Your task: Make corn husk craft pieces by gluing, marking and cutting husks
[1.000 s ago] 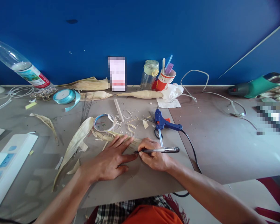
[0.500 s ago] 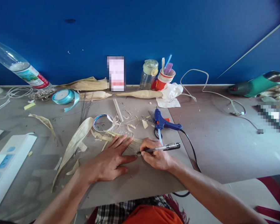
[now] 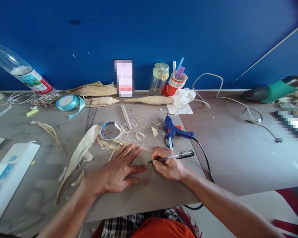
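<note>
Spread flat, my left hand [image 3: 120, 168] presses a pale corn husk [image 3: 145, 155] against the table. My right hand [image 3: 167, 165] is closed around a black-capped pen [image 3: 181, 154], its tip down at the husk's right end. The fingers hide part of the husk. Just beyond my hands lie a roll of tape [image 3: 110, 130] and scattered husk scraps [image 3: 139, 135]. A blue glue gun [image 3: 175, 129] rests beyond my right hand, with a white glue stick in its back end. Left of my left hand lies a long curled husk [image 3: 79, 155].
Along the blue wall stand a phone [image 3: 124, 77], a clear bottle [image 3: 160, 79] and a red paper cup [image 3: 175, 86] with pens. Whole husks [image 3: 149, 100] lie before them. Teal ribbon [image 3: 69, 102] and a leaning water bottle [image 3: 32, 81] are at left. The glue gun's black cord [image 3: 206, 158] runs over the table edge.
My right hand has shifted slightly to the right with the pen, its tip moving along the husk's end. My left hand stays pressed in place.
</note>
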Available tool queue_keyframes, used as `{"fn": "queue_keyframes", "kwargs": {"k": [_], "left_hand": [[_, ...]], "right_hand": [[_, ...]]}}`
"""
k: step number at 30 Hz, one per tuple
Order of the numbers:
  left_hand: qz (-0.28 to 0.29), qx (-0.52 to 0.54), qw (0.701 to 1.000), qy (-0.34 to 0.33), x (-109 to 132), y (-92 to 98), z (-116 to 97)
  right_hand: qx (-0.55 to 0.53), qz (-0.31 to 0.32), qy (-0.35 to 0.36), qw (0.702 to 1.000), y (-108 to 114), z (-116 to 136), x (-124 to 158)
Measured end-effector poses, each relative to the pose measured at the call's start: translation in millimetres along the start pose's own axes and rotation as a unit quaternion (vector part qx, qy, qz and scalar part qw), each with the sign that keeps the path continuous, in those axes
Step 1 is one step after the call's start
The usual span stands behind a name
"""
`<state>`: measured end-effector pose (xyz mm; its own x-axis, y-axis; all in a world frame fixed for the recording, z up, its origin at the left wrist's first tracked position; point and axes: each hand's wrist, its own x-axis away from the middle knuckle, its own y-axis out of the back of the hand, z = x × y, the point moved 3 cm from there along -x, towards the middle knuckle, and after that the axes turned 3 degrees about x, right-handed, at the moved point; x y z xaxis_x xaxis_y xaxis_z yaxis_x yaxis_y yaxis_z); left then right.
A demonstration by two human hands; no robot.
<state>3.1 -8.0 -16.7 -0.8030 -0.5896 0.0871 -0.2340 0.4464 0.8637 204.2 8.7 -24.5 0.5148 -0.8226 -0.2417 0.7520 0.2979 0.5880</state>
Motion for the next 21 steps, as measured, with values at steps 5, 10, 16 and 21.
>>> {"fn": "queue_keyframes", "kwargs": {"k": [5,10,16,21], "left_hand": [[0.022,0.007,1.0,0.009,0.4,1.9,-1.6],[0.015,0.008,1.0,0.019,0.5,0.5,-0.6],[0.012,-0.007,1.0,0.012,-1.0,-2.8,0.5],[0.007,-0.006,1.0,0.016,-1.2,-2.3,0.1]], "right_hand": [[0.008,0.001,-0.003,1.0,0.6,-0.2,-0.5],[0.007,0.005,0.005,1.0,1.6,0.7,-0.8],[-0.003,0.005,0.003,1.0,2.0,1.3,-2.2],[-0.041,0.004,0.005,0.999,5.3,2.9,-1.3]]}}
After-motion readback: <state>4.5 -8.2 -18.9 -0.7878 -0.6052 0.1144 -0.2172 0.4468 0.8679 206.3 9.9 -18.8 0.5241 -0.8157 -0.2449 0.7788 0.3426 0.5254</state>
